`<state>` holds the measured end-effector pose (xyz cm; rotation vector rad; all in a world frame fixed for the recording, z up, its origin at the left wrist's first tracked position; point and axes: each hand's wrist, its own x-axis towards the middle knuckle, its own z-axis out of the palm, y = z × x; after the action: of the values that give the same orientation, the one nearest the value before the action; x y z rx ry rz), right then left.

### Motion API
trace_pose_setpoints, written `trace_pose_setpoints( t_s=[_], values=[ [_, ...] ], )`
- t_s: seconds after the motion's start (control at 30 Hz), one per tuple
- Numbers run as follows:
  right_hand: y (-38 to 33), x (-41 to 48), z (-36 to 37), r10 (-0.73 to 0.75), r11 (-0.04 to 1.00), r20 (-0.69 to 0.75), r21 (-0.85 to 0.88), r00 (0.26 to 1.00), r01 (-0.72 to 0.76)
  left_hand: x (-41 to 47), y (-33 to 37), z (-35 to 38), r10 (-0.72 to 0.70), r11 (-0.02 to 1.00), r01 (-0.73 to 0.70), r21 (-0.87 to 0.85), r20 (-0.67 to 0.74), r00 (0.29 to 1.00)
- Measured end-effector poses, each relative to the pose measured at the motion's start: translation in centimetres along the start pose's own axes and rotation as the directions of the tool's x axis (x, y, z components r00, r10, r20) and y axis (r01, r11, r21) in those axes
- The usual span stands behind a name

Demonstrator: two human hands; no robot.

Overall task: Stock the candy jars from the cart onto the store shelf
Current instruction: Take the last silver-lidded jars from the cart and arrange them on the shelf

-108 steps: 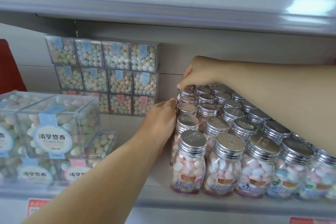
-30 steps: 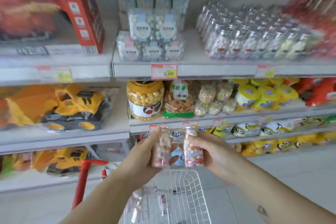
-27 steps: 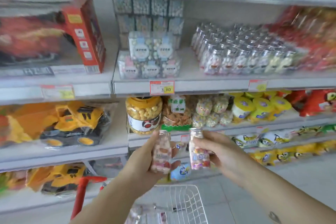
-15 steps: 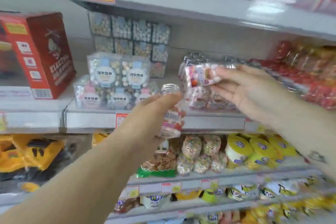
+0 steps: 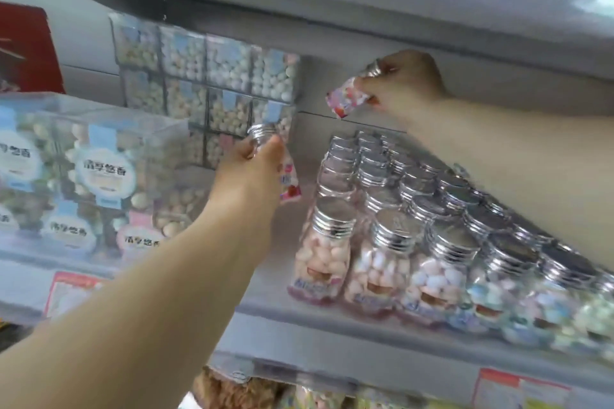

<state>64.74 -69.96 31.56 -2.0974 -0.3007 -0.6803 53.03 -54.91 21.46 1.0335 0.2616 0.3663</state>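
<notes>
The left hand (image 5: 255, 169) grips a candy jar (image 5: 262, 135). Its fingers are wrapped round the body, so only the silver cap and a pink label corner show. The jar is held above the shelf (image 5: 332, 325), just left of the stocked jars (image 5: 392, 232). The right hand (image 5: 405, 83), farther back over those rows, holds a second jar (image 5: 347, 100) tilted sideways, its cap half buried among the fingers. Blur smears every label, and the right forearm hides the rows' right end.

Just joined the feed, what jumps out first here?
The left hand grips a candy jar just left of the stocked rows, while the right hand holds a tilted jar above the back rows. Beneath, the block of silver-capped jars fills the right side of the shelf, clear candy boxes its left.
</notes>
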Motion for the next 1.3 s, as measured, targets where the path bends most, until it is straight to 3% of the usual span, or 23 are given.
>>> trace_pose_setpoints(
  t_s=[0.07, 0.17, 0.37, 0.63, 0.8, 0.87, 0.97, 1.03, 1.2, 1.3],
  values=[
    [0.5, 1.2, 1.1, -0.089, 0.974, 0.076, -0.203, 0.993, 0.103, 0.5, -0.6, -0.1, -0.010, 1.000, 0.010, 0.015, -0.015, 1.000],
    [1.0, 2.2, 2.3, -0.133, 0.922, 0.239, -0.327, 0.962, 0.208, 0.8, -0.9, 0.0, 0.001, 0.998, 0.000, 0.057, -0.022, 1.000],
    [1.2, 2.6, 3.0, 0.006, 0.832, 0.459, -0.495, 0.888, 0.251, 0.9, -1.3, -0.3, -0.035, 0.994, 0.031, 0.101, 0.044, 0.998],
    [1.1, 1.9, 1.8, 0.112, 0.886, 0.488, -0.444, 0.866, 0.135, 0.6, -1.1, -0.3, -0.061, 0.991, 0.048, 0.127, 0.098, 0.993],
    [-0.2, 0.1, 1.3, -0.139, 0.954, 0.370, -0.198, 0.919, 0.224, 0.7, -1.3, -0.4, -0.058, 0.995, 0.055, 0.084, 0.032, 0.998],
    [-2.0, -1.6, 0.9, -0.198, 0.964, 0.512, -0.052, 0.836, 0.260, 0.6, -1.3, -0.3, -0.052, 0.995, 0.050, 0.084, 0.025, 0.998],
    [-4.0, -3.5, 0.5, -0.226, 0.942, 0.758, 0.011, 0.611, 0.335, 0.1, -0.9, 0.0, -0.018, 0.990, 0.006, 0.142, 0.080, 0.997],
    [-4.3, -3.5, 0.5, -0.212, 0.929, 0.798, -0.016, 0.564, 0.371, 0.0, -0.8, 0.0, 0.005, 0.988, -0.022, 0.155, 0.109, 0.994],
    [-3.8, -2.9, 0.4, -0.202, 0.933, 0.800, -0.019, 0.564, 0.360, -0.3, -0.6, 0.2, 0.061, 0.979, -0.088, 0.185, 0.147, 0.987],
    [-2.8, -2.3, -0.3, -0.241, 0.966, 0.686, 0.105, 0.686, 0.234, -0.4, -0.5, 0.4, 0.082, 0.977, -0.110, 0.183, 0.151, 0.985]
  ],
)
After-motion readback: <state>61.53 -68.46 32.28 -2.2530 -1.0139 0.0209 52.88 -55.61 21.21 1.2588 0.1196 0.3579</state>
